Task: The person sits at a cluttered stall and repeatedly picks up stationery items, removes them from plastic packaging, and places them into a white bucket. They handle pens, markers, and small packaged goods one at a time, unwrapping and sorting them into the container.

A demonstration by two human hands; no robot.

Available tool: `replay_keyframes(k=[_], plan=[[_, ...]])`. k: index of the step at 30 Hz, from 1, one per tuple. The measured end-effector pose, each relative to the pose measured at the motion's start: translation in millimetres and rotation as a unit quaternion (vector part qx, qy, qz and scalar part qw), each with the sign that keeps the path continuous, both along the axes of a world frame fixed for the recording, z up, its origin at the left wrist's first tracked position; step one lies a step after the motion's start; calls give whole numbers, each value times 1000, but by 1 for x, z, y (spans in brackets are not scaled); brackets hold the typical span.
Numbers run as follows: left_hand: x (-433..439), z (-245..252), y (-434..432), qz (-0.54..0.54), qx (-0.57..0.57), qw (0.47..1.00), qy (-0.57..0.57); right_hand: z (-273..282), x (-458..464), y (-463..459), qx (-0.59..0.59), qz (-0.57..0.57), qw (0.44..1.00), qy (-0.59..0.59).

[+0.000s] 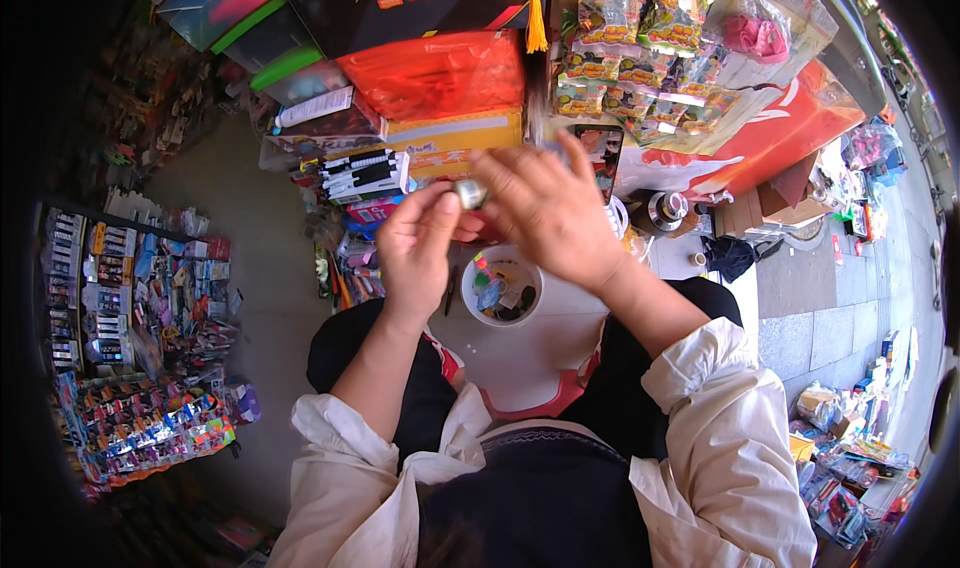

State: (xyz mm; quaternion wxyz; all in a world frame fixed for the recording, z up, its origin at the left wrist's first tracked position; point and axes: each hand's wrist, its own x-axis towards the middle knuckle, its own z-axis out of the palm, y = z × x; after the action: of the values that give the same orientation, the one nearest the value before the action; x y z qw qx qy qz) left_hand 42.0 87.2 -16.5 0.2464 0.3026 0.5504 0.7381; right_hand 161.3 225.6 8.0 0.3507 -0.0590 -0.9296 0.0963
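My left hand (420,230) pinches a small, pale, round object (469,193) between thumb and fingertips; blur hides what exactly it is. My right hand (551,212) is raised beside it with the back of the hand towards me. Its fingers are spread and motion-blurred, close to the small object. Its palm side is hidden, so I cannot tell whether it grips anything. Below both hands, between my knees, stands a white round bin (501,286) with mixed litter inside. Behind my right hand, a smartphone (600,155) is propped upright.
White and black pens (364,176) stand in a box at the left. Packaged toys (611,5) fill the display ahead. A vacuum flask (666,211) is at the right. Racks of small goods (150,290) stand far left. More packaged goods (847,478) lie on the right.
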Motion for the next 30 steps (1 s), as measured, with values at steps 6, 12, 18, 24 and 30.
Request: replay_keyframes(k=[6,12,18,24,30], plan=[[-13,7,-7,14,17,998,64,10,9,44,-185,-121,958,182],[-1,-15,5,-33,-16,999,26,1,1,-12,19,72,997,-19],[0,-5,2,-10,24,999,-34,-10,0,20,-122,-44,991,-35],[-7,1,-1,-14,-2,996,-89,-10,10,37,-415,-106,903,38],[5,-23,7,-38,-12,994,-100,-7,10,-12,-152,101,983,3]])
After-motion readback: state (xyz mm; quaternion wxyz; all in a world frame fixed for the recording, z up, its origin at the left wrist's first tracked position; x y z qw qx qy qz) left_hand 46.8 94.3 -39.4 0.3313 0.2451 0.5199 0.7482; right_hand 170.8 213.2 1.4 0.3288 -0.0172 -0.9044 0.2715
